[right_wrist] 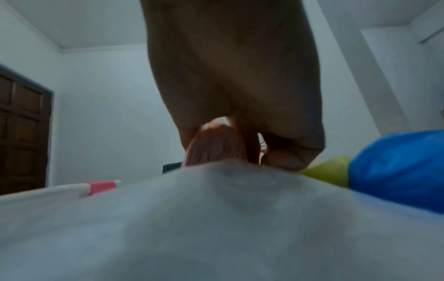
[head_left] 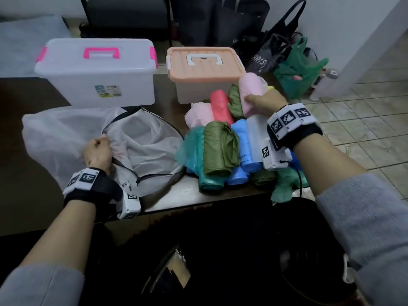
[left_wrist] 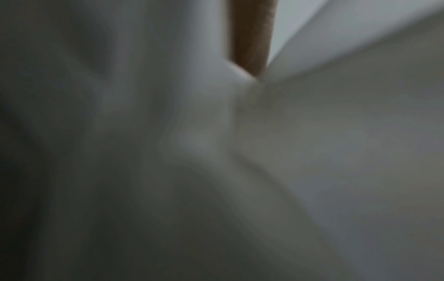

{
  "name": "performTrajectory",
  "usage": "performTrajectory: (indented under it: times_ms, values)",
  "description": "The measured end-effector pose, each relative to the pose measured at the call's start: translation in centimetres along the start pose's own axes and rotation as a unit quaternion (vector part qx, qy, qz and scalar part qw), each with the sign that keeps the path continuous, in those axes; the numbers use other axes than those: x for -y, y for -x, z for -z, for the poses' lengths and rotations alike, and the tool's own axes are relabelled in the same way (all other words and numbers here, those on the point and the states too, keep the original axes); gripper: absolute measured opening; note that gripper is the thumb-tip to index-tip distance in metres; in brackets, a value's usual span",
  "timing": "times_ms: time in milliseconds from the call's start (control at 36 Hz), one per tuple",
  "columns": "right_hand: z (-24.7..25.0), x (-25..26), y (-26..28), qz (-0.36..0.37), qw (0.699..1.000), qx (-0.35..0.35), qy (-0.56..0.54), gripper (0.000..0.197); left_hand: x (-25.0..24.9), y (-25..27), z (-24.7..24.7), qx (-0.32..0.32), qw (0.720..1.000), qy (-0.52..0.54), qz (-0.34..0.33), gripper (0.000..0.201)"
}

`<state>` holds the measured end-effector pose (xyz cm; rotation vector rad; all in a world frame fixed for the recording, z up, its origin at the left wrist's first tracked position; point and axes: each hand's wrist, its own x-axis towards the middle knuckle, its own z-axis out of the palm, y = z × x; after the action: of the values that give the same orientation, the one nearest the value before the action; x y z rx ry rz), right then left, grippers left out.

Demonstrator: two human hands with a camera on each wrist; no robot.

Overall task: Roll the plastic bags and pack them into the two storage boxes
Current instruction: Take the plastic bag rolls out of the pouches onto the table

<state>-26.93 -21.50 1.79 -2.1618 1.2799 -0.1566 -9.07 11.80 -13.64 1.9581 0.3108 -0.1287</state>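
Pale pink plastic fills my right hand (head_left: pixel 263 100): my fingers are curled round a rolled pink bag (head_left: pixel 251 91), held up just above the heap of rolled bags (head_left: pixel 223 146) at the right end of the dark surface (head_left: pixel 176 195). In that heap lie a red roll (head_left: pixel 220 107), an olive-green roll (head_left: pixel 217 149), blue rolls (head_left: pixel 242 146), a teal one (head_left: pixel 194 151) and a whitish roll (head_left: pixel 256 131) under my right wrist. My left hand (head_left: pixel 98 152) is closed in a fist on the white mesh bag (head_left: pixel 136 140) with a black zip, bunching its fabric; the bag lies spread on the surface in front of the boxes. From the left wrist everything is a blur of pale fabric (left_wrist: pixel 216 152), so I can only judge that grip from the head view. The clear storage box (head_left: pixel 99 80) with pink handle and latches stands at the back left, its lid on; beside it, to the right, stands the smaller box with the peach lid (head_left: pixel 205 62), also closed, the heap of rolls just in front of it. On the tiled floor beyond, a green plastic bag (head_left: pixel 298 67) leans beside dark tote bags (head_left: pixel 269 51).
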Motion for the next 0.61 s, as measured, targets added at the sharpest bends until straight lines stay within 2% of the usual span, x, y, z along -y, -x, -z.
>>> performTrajectory:
  times_ms: [139, 194, 250, 278, 333, 389, 444, 528, 611]
  values:
    - [-0.2, 0.4, -0.4, -0.002, 0.989, -0.007, 0.151, 0.079, -0.7, 1.3, 0.1, -0.004, 1.000, 0.014, 0.010, 0.040]
    - [-0.2, 0.6, -0.2, 0.005, 0.987, -0.034, 0.158, 0.082, -0.7, 1.3, 0.1, -0.006, 1.000, 0.020, 0.016, 0.038]
    - [-0.5, 0.7, 0.0, 0.039, 0.986, -0.065, 0.148, 0.081, -1.2, 1.8, 0.2, -0.001, 0.999, 0.029, 0.019, 0.035]
    - [-0.7, 0.7, 0.0, 0.060, 0.986, -0.059, 0.146, 0.079, -1.4, 1.9, 0.2, -0.001, 0.999, 0.030, 0.018, 0.034]
    - [-1.2, 0.7, 0.0, 0.092, 0.985, 0.013, 0.146, 0.080, -1.5, 2.0, 0.3, 0.001, 0.999, 0.024, 0.021, 0.035]
    - [-1.4, 0.8, 0.3, 0.081, 0.981, 0.100, 0.146, 0.084, -1.0, 1.4, 0.5, 0.002, 1.000, 0.008, 0.030, 0.049]
    - [-1.4, 0.7, 0.6, 0.078, 0.979, 0.117, 0.151, 0.085, 0.1, 0.2, 0.2, 0.003, 0.999, -0.003, 0.045, 0.062]
    - [-1.5, 1.3, 1.6, 0.101, 0.978, 0.068, 0.167, 0.077, -2.2, 3.3, 0.9, 0.023, 0.997, -0.043, 0.053, 0.063]
    - [-2.0, 2.3, 3.0, 0.162, 0.975, 0.008, 0.154, 0.069, -3.4, 4.6, 1.2, 0.076, 0.992, -0.098, 0.020, 0.068]
